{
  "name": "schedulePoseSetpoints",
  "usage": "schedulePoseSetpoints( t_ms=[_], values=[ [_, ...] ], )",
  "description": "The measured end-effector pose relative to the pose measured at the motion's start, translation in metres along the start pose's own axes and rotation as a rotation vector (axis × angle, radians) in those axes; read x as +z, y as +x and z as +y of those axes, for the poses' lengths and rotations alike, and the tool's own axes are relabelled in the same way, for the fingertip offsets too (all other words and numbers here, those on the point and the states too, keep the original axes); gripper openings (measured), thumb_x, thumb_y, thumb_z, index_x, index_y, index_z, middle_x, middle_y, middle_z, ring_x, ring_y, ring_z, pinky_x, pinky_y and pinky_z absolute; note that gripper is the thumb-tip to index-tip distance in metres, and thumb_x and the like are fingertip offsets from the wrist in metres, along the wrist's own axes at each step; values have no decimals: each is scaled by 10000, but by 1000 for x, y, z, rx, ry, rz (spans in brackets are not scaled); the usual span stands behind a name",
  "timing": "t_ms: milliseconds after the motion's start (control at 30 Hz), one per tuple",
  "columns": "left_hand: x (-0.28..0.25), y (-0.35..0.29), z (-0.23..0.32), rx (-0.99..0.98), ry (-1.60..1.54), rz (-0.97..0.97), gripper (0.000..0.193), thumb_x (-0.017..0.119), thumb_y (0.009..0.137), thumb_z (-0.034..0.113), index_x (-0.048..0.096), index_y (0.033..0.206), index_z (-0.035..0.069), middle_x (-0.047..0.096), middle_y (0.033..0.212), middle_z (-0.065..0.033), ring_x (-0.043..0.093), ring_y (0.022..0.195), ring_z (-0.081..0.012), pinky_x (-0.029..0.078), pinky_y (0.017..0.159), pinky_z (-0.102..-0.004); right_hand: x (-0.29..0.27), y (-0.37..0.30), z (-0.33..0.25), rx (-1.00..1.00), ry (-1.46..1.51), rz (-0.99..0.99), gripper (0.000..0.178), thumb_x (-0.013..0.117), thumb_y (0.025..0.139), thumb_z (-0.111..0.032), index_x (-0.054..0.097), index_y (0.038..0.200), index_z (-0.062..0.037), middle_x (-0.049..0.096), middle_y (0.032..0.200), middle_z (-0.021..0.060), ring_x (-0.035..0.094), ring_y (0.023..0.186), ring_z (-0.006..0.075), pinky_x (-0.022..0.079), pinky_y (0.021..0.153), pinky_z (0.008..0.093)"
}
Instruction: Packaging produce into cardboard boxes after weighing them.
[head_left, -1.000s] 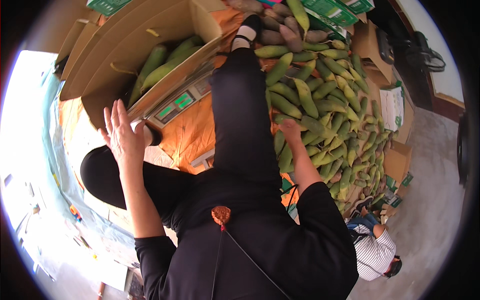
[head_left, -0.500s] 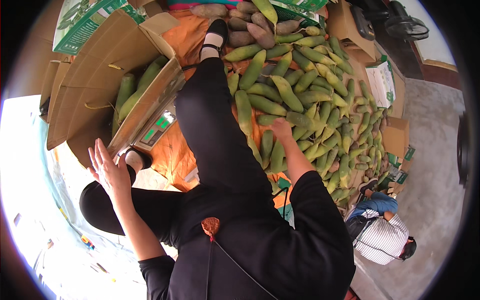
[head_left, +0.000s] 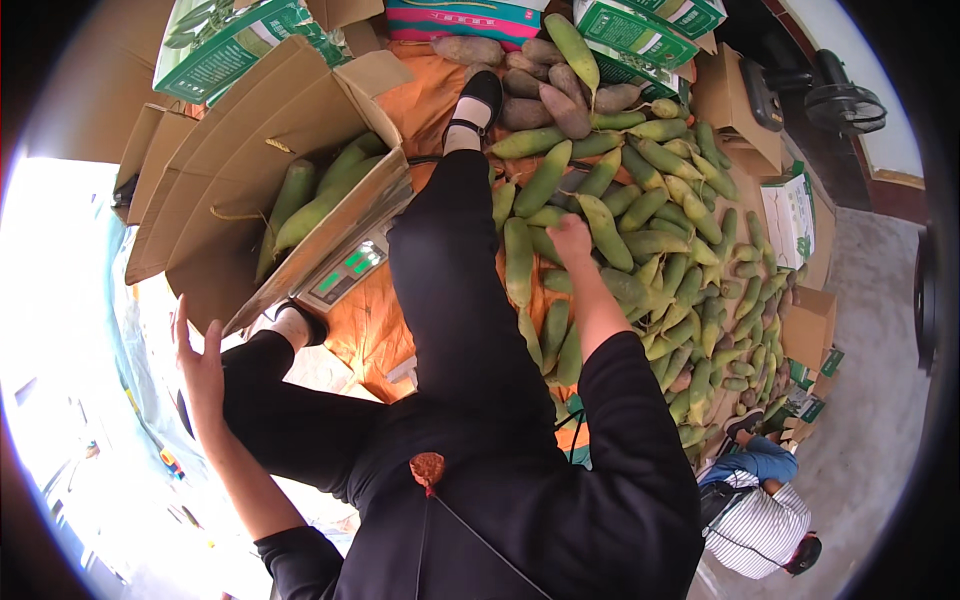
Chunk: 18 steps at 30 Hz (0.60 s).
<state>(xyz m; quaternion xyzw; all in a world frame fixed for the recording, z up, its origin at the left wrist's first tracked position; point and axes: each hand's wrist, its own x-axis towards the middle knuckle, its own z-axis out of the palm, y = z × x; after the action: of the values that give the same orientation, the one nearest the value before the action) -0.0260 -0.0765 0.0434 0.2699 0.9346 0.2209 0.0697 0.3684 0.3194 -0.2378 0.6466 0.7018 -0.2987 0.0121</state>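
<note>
Beside the near corner of a tilted-looking cardboard box (head_left: 205,190), my left hand (head_left: 203,380) is open, its fingers stretched and thumb apart, holding nothing. Several long green radishes (head_left: 293,200) lie inside that box. A scale (head_left: 345,272) with lit green digits sits against the box's right side. My right hand (head_left: 571,240) reaches into a big heap of green radishes (head_left: 655,243) and is closed over the end of one green radish (head_left: 543,245) lying there; its fingertips are partly hidden. Dark reddish-brown tubers (head_left: 565,108) lie at the heap's far end.
My leg stretches between box and heap over an orange sheet (head_left: 350,325). Green printed cartons (head_left: 640,35) stand at the far side. A black fan (head_left: 845,105) and open cardboard boxes (head_left: 808,325) line the right. A person in a striped shirt (head_left: 760,530) sits at lower right.
My right hand has moved farther and leftward across the heap to another radish. My left hand has dropped nearer to me, off the box's edge. The whole view has shifted slightly.
</note>
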Motion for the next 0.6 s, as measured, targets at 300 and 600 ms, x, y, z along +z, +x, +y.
schedulePoseSetpoints(
  t_ms=[300, 600],
  values=[
    [-11, 8, 3, -121, -8, -30, 563, 611, 861, 152, 410, 1381, 71, 408, 1392, -175, 346, 1318, -306, 245, 1091, -420, -50, 30, 0, 51, -178, 175, 416, 694, 771, -321, 596, 1115, -109, 568, 1165, 140, 542, 1077, 326, 469, 885, 447],
    [1, 23, 10, -55, 31, -29, 613, 630, 821, 148, 400, 1383, 58, 409, 1395, -176, 361, 1318, -299, 270, 1088, -385, 60, -53, -24, -30, 40, -157, 658, 742, 720, -313, 461, 1210, 25, 599, 1094, 215, 592, 1003, 368, 451, 861, 411]
  ],
)
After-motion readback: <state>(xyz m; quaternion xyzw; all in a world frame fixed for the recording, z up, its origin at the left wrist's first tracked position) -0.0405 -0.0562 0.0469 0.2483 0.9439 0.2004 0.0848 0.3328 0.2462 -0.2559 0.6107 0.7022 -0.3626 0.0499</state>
